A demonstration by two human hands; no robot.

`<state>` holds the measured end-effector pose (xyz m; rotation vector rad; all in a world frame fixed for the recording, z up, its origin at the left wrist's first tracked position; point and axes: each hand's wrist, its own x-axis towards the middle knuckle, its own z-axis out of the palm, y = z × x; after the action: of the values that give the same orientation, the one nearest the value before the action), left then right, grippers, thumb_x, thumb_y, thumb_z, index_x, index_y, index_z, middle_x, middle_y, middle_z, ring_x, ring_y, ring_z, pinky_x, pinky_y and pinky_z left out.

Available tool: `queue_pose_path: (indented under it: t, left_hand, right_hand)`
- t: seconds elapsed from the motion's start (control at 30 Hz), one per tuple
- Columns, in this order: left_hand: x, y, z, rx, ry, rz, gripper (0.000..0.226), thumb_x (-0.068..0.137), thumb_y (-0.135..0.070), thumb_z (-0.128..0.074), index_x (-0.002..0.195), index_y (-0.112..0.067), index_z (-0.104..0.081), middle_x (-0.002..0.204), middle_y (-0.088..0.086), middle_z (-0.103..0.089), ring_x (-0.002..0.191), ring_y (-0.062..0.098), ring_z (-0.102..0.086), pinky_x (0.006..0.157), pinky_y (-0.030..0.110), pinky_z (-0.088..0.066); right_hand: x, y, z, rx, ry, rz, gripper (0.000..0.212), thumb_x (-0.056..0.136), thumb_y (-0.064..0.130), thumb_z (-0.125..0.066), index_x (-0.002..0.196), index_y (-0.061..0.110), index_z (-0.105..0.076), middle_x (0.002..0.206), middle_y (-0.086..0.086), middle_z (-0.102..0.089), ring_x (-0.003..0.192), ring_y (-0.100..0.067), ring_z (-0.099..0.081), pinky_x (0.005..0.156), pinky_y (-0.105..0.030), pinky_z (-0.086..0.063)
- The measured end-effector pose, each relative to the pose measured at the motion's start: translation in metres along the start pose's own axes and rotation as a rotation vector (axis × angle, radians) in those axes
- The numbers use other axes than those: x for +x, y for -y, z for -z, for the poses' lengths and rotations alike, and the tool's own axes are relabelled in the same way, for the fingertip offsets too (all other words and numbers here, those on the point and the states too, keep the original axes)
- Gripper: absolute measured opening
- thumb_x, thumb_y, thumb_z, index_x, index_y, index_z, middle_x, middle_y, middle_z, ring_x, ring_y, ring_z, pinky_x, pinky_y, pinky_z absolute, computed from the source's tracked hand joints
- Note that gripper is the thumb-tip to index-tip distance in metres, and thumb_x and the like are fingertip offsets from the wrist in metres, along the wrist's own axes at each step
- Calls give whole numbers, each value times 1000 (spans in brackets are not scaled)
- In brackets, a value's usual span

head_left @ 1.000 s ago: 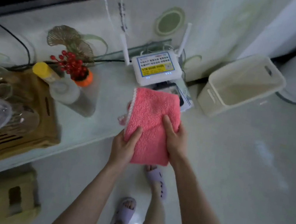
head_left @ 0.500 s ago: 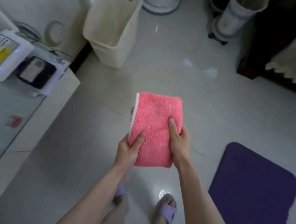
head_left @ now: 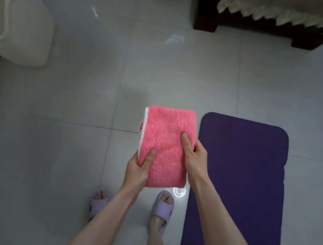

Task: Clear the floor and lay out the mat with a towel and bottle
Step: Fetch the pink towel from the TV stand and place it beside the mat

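I see a fluffy pink terry-cloth towel (head_left: 166, 144) with a white stitched edge. The purple mat (head_left: 239, 187) looks matt and finely napped, lying on glossy, smooth floor tiles (head_left: 57, 148). The bin (head_left: 17, 25) looks like smooth cream plastic, the slippers (head_left: 163, 207) soft rubbery foam.

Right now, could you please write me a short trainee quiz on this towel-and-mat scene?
1. True or false: the pink towel already lies on the purple mat.
2. Which hands have a grip on the towel? A) left hand only B) right hand only C) both
3. Fill in: the mat lies on the person's ____ side.

Key: 1 false, it is held folded above the floor tiles. 2 C. 3 right.
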<state>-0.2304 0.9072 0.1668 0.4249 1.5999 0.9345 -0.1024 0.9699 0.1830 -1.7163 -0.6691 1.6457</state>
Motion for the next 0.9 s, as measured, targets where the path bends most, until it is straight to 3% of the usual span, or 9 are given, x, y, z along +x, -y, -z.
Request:
queue_pose_path:
  t: [0.23, 0.37, 0.53, 0.67, 0.8, 0.9]
  left_hand:
    - [86, 67, -71, 51, 2, -32, 29, 91, -33, -55, 114, -15, -57, 99, -5, -67, 87, 9, -66, 65, 17, -55]
    - [181, 135, -105, 115, 46, -26, 32, 91, -36, -54, 117, -17, -55, 103, -4, -66, 94, 12, -65, 75, 25, -56]
    - [238, 172, -124, 129, 109, -25, 36, 91, -36, -56, 122, -18, -54, 108, -6, -66, 96, 8, -66, 79, 24, -56]
    - [333, 241, -148, 137, 158, -33, 39, 91, -37, -55, 125, -19, -51, 116, -2, -64, 103, 11, -65, 86, 31, -55]
    - [386, 283, -161, 130, 197, -72, 28, 94, -32, -53, 120, -25, -49, 115, -4, -63, 105, 11, -64, 85, 29, -55]
    - [422, 306, -168, 136, 205, -80, 27, 92, -36, -55, 118, -29, -50, 119, -1, -63, 108, 15, -64, 89, 36, -54]
  right_hand:
    - [109, -51, 54, 7, -12, -24, 24, 91, 34, -61, 105, 15, -65, 92, 4, -70, 77, -7, -68, 63, -20, -55]
    - [208, -111, 79, 14, -53, -30, 32, 90, 36, -62, 112, 12, -64, 95, 4, -69, 82, -11, -68, 63, -20, -54]
    - [272, -144, 93, 21, -68, -27, 38, 90, 38, -61, 116, 11, -63, 99, 2, -68, 85, -12, -67, 66, -23, -54]
    - [371, -213, 106, 20, -84, -23, 33, 90, 38, -61, 110, 13, -63, 97, 2, -67, 84, -13, -67, 65, -23, -53]
    - [428, -251, 111, 29, -97, 4, 30, 91, 38, -60, 109, 14, -63, 96, 3, -67, 84, -13, -67, 61, -20, -53]
    - [460, -271, 111, 38, -93, -1, 27, 91, 37, -59, 109, 17, -62, 96, 4, -66, 84, -12, -66, 58, -16, -53]
